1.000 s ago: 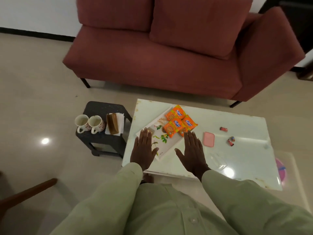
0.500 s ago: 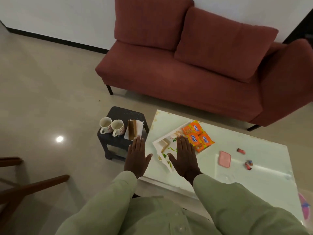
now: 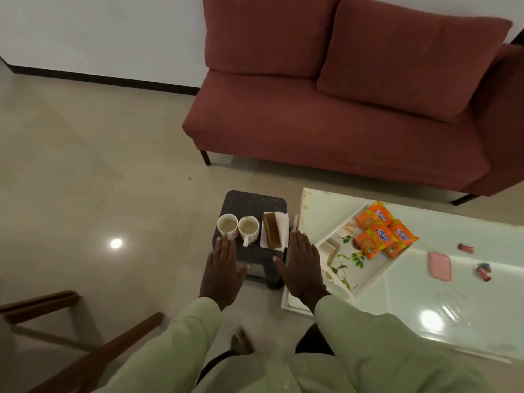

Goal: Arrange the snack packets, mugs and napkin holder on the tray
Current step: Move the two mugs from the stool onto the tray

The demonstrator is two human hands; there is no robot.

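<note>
A: How are the hands held?
B: The left hand (image 3: 222, 272) and right hand (image 3: 301, 269) are spread flat, palms down, fingers extended. Nothing is gripped or seen to be touched.
A: What is found beyond them?
B: Two mugs (image 3: 238, 227) and the napkin holder (image 3: 272, 230) are set on the dark stool (image 3: 255, 201). The snack packets (image 3: 381, 229) are laid on the tray (image 3: 365, 275), on the white table (image 3: 453, 293) further right.
</note>
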